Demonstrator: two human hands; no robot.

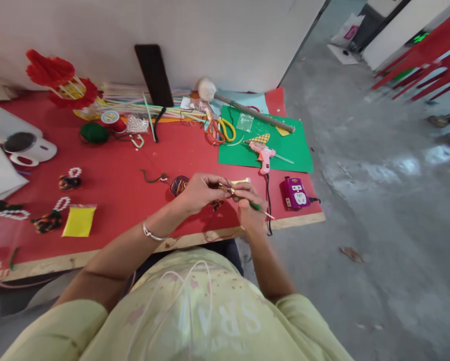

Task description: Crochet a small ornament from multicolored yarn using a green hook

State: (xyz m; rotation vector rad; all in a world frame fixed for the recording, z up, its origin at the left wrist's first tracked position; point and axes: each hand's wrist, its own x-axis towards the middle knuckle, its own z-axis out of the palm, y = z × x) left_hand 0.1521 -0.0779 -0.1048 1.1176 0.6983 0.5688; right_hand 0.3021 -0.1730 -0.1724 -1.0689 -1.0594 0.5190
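Observation:
My right hand (252, 206) is closed round a crochet hook (255, 205) with a green grip, whose pale end sticks out to the lower right. Opposite it, my left hand (200, 193) pinches a small piece of dark multicoloured yarn work (216, 204), mostly hidden under the fingers. The two hands meet over the table's front edge, where the hook's other end reaches the yarn. Just left of my left hand lies a ball of multicoloured yarn (178, 185). A short dark green strand (153, 177) rests farther left.
On the red tabletop (120, 175), a pink glue gun (262, 154) lies on green card (303, 145), near scissors (221, 131). A purple power socket (295, 193) sits at the right. Left are beaded yarn pieces (48, 220), a yellow packet (79, 221) and a mug (31, 149).

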